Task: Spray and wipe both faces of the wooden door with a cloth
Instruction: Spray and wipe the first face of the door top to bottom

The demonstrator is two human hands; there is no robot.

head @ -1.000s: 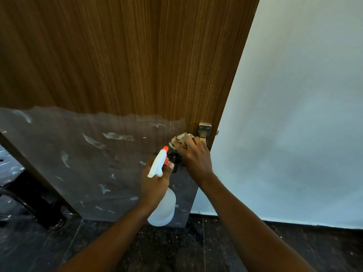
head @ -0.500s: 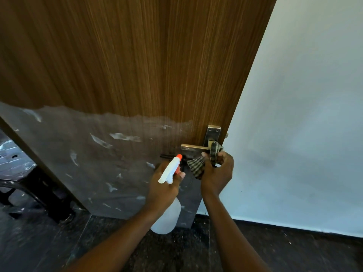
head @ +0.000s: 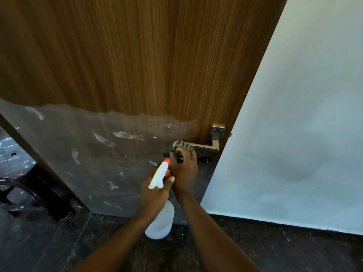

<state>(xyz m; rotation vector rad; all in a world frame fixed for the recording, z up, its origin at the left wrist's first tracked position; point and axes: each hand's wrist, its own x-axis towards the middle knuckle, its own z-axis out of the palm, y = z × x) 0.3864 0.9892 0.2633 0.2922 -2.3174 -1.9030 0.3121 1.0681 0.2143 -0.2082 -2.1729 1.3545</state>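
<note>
The wooden door [head: 149, 55] fills the upper view, brown with vertical grain; its lower part is covered by a cloudy plastic film with white smears. A metal lever handle [head: 206, 147] sits near the door's right edge. My right hand [head: 184, 169] grips a checked cloth [head: 179, 144] and presses it over the free left end of the lever. My left hand [head: 155, 193] holds a white spray bottle [head: 160, 220] by its neck, its orange-tipped nozzle pointing up toward the handle, just left of my right hand.
A white wall [head: 294, 134] stands right of the door edge, meeting a dark speckled floor [head: 255, 248]. Dark furniture legs [head: 39, 189] show at lower left behind the door.
My right hand slid the cloth from the handle's right end, by the plate, leftward to the lever's free end. The spray bottle stayed in my left hand beside it.
</note>
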